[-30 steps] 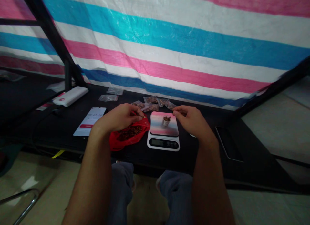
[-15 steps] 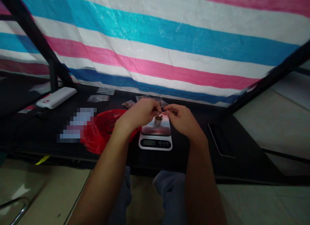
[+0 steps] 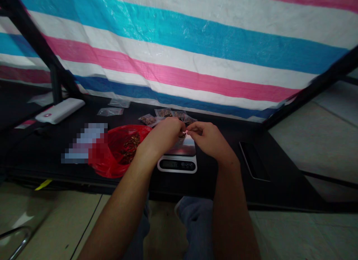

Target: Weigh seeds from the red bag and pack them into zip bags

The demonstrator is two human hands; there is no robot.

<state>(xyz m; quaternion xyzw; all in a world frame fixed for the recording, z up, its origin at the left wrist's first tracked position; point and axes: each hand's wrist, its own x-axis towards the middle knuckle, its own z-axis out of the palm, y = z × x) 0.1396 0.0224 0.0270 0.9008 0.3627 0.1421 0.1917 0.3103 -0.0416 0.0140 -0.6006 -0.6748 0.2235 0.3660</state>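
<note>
The little cup (image 3: 181,141) sits on the scale (image 3: 177,165). The left hand (image 3: 169,131) and right hand (image 3: 207,138) curl near its top; I can't tell if they grip anything.

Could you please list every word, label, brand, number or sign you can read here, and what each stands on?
None can be read.
Scale display: digits too blurred.
Scale buttons: markings too small.
White oblong device: round red mark, too small to read.
Red-and-white card: any print too small.
Pixelated patch: nothing legible.
</note>
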